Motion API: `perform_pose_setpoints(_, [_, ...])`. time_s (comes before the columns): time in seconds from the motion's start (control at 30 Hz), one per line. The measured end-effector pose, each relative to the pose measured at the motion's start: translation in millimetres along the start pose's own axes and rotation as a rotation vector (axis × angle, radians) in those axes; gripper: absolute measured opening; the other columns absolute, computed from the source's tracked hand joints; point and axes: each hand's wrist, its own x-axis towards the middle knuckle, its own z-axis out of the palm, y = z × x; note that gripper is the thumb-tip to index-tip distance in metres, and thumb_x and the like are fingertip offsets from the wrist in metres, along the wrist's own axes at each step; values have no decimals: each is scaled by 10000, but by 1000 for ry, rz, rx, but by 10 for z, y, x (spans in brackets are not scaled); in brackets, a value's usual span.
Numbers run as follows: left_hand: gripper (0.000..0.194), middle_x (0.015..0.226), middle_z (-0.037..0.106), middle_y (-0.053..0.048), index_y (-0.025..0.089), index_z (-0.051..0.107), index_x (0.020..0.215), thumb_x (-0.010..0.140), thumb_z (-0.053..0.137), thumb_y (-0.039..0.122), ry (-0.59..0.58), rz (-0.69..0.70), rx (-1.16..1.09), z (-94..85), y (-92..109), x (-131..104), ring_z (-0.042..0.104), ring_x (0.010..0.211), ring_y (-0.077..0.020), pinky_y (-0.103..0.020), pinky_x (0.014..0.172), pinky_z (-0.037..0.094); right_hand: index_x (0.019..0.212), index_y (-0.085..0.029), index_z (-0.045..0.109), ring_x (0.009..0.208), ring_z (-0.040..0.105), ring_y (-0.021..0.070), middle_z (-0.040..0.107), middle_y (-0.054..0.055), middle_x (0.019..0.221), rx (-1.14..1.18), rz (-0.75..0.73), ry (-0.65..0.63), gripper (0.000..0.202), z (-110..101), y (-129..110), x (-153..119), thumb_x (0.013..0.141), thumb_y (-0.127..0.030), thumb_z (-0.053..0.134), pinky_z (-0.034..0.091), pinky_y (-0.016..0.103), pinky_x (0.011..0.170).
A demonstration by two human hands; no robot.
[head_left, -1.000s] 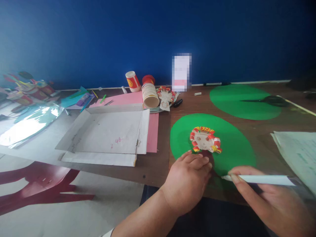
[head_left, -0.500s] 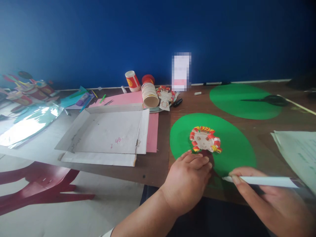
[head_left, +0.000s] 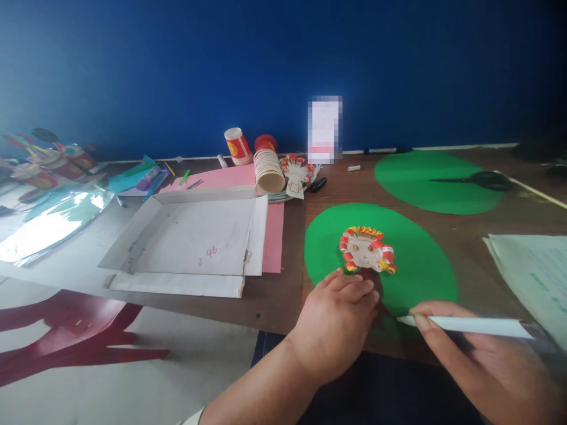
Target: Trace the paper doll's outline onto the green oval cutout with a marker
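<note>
The green paper sheet (head_left: 416,254) on the tabletop (head_left: 287,295) serves as landmark. The paper-cup face (head_left: 367,254), its rim strips curled outward in red and yellow, lies on the sheet, drawn features up, probably so that they can be seen while the person works.

The left hand (head_left: 336,324) is palm down over the sheet's near edge, just below the face, fingers together and loosely extended rather than closed around anything. That looks like a steadying press, keeping the paper from sliding; whether the fingertips touch the face cannot be told. The right hand (head_left: 491,366), at the sheet's near right edge, has its grip closed in a pinch between thumb and fingers on a white marker (head_left: 478,325). The marker lies low and slanted, tip pointing left toward the left hand, likely for fine control; whether the tip meets a surface is unclear.

Left of the sheet sits a shallow cardboard tray (head_left: 195,230), partly over pink paper (head_left: 274,236). Beyond the sheet, to the left, are nested paper cups (head_left: 269,168), a second curled cup figure (head_left: 295,177) and a black marker (head_left: 318,185). Scissors (head_left: 487,180) lie across another green sheet (head_left: 407,177), behind and to the right, seemingly set aside within reach.
</note>
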Motion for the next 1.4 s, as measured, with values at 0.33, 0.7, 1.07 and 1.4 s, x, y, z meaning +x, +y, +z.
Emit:
perform_pose_setpoints(0.33, [207, 1295, 780, 2, 182, 736, 1225, 1103, 583, 247, -16, 0, 25, 13, 4, -1, 698, 1258, -214, -414, 1235, 468, 886, -297, 703, 485, 679, 160, 750, -61, 661, -26, 24, -33, 217, -1, 32, -77, 1018, -360, 542, 590, 242, 591])
perform_pose_setpoints(0.7, [223, 1338, 773, 19, 247, 683, 1310, 1131, 557, 288, -45, -67, -10, -50, 37, -10, 689, 1300, -193, -566, 1330, 285, 899, -305, 746, 512, 689, 174, 778, -45, 708, 19, 126, -141, 250, -10, 149, -162, 1008, -438, 564, 598, 280, 623])
perform_pose_setpoints(1.07, [199, 1409, 738, -10, 272, 759, 1227, 1112, 603, 317, -118, -47, 30, -53, 36, -46, 644, 1386, -226, -681, 1335, 52, 887, -315, 737, 478, 660, 175, 758, -50, 668, 14, 121, -136, 251, -17, 105, -138, 1012, -429, 550, 585, 287, 604])
perform_pose_setpoints(1.4, [217, 1450, 713, -33, 284, 756, 1242, 1116, 580, 306, -130, -14, 52, -59, 11, -61, 620, 1416, -246, -724, 1311, 58, 879, -315, 749, 530, 703, 186, 774, -42, 702, 45, 177, -126, 252, -13, 98, -169, 999, -441, 566, 603, 303, 637])
